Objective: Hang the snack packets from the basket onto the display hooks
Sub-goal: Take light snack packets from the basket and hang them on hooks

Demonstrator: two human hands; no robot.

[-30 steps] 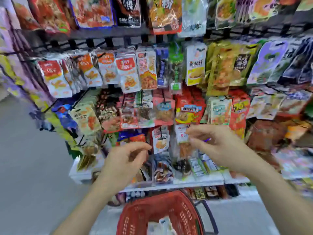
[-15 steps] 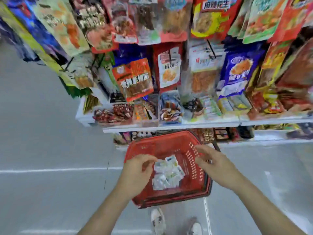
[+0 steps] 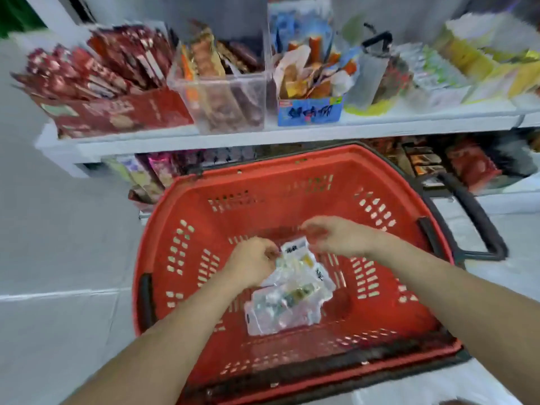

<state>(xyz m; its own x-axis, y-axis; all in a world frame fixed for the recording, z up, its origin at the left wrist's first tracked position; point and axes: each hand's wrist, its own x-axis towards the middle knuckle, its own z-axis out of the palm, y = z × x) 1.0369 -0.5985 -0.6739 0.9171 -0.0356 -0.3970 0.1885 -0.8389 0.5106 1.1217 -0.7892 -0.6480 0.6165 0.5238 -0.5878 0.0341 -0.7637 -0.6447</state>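
Packets (image 3: 287, 299) piled mid-frame on the basket (image 3: 187, 217) floor. Left hand (image 3: 251, 263) fingers pressed on the top packet's upper edge; right hand (image 3: 336, 235) curled just above, grip unclear. Peel one only, hold it by the hang-hole end.

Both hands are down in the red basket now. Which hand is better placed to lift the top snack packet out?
Left, probably. The left hand already has its fingertips at the upper edge of the top packet in the red basket. The right hand hovers just above and beside it; blur hides whether it touches.
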